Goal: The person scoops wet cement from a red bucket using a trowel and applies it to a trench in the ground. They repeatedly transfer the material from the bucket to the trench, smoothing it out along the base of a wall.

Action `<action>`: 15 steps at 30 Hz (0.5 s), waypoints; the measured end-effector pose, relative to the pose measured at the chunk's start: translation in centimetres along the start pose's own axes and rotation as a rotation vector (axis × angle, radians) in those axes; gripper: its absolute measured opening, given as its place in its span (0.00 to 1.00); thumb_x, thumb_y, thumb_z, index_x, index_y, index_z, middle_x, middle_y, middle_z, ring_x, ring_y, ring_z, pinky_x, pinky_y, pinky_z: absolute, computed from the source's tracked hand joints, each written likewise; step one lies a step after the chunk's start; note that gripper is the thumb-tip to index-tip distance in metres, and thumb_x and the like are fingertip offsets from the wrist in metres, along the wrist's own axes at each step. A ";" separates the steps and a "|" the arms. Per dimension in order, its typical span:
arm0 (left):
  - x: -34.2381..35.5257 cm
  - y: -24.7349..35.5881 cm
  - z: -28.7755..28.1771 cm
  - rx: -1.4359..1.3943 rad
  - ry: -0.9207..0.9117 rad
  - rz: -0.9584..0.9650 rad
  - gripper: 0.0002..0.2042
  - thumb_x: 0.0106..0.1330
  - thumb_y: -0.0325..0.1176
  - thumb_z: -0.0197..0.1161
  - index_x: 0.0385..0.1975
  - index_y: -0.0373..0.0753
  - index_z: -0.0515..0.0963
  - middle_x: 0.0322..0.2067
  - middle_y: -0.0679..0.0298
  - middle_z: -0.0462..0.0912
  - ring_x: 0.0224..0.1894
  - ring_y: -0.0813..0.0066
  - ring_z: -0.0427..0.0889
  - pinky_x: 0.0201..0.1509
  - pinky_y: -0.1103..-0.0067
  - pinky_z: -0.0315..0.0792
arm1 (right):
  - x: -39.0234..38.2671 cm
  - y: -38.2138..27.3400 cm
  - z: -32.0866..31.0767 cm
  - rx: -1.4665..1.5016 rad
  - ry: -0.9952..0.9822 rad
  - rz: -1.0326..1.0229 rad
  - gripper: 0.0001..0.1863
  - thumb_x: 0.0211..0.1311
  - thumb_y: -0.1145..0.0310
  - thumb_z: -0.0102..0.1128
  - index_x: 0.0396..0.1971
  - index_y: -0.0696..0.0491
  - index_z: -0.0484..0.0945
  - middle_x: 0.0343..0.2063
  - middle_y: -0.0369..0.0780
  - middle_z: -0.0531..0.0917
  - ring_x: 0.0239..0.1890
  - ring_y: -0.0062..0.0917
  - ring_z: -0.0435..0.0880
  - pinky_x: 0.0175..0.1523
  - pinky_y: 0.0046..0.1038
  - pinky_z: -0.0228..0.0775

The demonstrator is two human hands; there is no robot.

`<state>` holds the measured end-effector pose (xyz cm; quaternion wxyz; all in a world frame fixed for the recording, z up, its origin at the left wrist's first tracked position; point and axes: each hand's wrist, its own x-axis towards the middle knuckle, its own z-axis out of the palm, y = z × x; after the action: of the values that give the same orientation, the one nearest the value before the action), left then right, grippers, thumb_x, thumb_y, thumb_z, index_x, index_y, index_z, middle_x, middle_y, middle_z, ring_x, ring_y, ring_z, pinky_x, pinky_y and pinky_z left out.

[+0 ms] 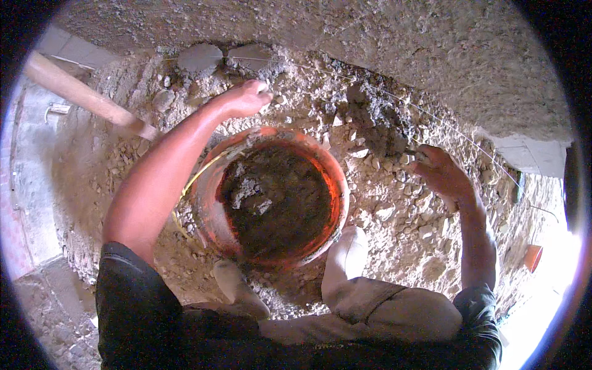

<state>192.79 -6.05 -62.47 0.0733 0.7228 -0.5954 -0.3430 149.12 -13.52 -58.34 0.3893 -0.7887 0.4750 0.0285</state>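
My left hand (250, 98) is closed above the rubble, beside the right one of two dark flat patches (250, 54) at the wall's foot; something pale shows at its fingers, too small to name. My right hand (441, 169) grips a trowel (408, 154), whose blade is hard to tell apart from the dark mortar (382, 123) around it. Between my arms stands an orange bucket (339, 197) with dark, damp-looking mix (277, 191) inside and a yellow handle (206, 166) at its left.
A rough wall (382, 31) rises ahead, with a thin string (462, 128) along its foot. A wooden shaft (86, 92) slants in at the left. A small orange container (533, 258) sits at the right. My feet flank the bucket's near side on rubble.
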 end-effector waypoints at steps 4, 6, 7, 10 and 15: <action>2.0 0.0 1.7 0.079 -0.056 0.093 0.12 0.63 0.38 0.51 0.33 0.33 0.71 0.29 0.53 0.76 0.34 0.61 0.76 0.41 0.68 0.68 | 2.5 1.0 1.3 0.109 -0.149 0.098 0.33 0.58 0.52 0.60 0.58 0.57 0.64 0.39 0.45 0.79 0.30 0.23 0.77 0.34 0.29 0.72; 2.7 -0.8 1.4 0.095 -0.071 0.076 0.11 0.62 0.36 0.51 0.33 0.34 0.72 0.30 0.54 0.77 0.35 0.63 0.77 0.41 0.68 0.68 | 3.6 0.2 1.0 0.261 -0.352 0.242 0.32 0.59 0.53 0.57 0.58 0.57 0.64 0.44 0.48 0.78 0.35 0.25 0.79 0.38 0.28 0.73; 2.9 -1.3 0.9 0.080 -0.052 0.035 0.11 0.62 0.36 0.51 0.34 0.34 0.73 0.30 0.55 0.78 0.35 0.64 0.77 0.42 0.69 0.68 | 4.2 -0.5 1.0 0.206 -0.348 0.223 0.31 0.59 0.53 0.57 0.57 0.58 0.64 0.43 0.48 0.78 0.34 0.25 0.79 0.38 0.28 0.73; 2.5 -2.5 -0.2 0.059 0.005 -0.079 0.11 0.62 0.35 0.51 0.37 0.35 0.74 0.34 0.58 0.80 0.37 0.67 0.77 0.43 0.71 0.69 | 6.2 -2.4 1.9 0.062 -0.399 0.098 0.31 0.59 0.54 0.58 0.56 0.58 0.65 0.39 0.46 0.80 0.31 0.23 0.78 0.36 0.27 0.72; 2.7 -2.3 0.4 -0.019 0.005 -0.123 0.12 0.64 0.36 0.51 0.42 0.37 0.73 0.34 0.60 0.79 0.36 0.69 0.76 0.44 0.72 0.69 | 7.8 -0.3 4.7 0.250 -0.274 0.036 0.29 0.59 0.56 0.59 0.55 0.59 0.66 0.36 0.45 0.80 0.29 0.23 0.78 0.34 0.27 0.73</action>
<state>194.54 -7.75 -65.07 0.0603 0.7582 -0.5466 -0.3504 155.10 -16.11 -64.67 0.5449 -0.7142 0.4313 0.0833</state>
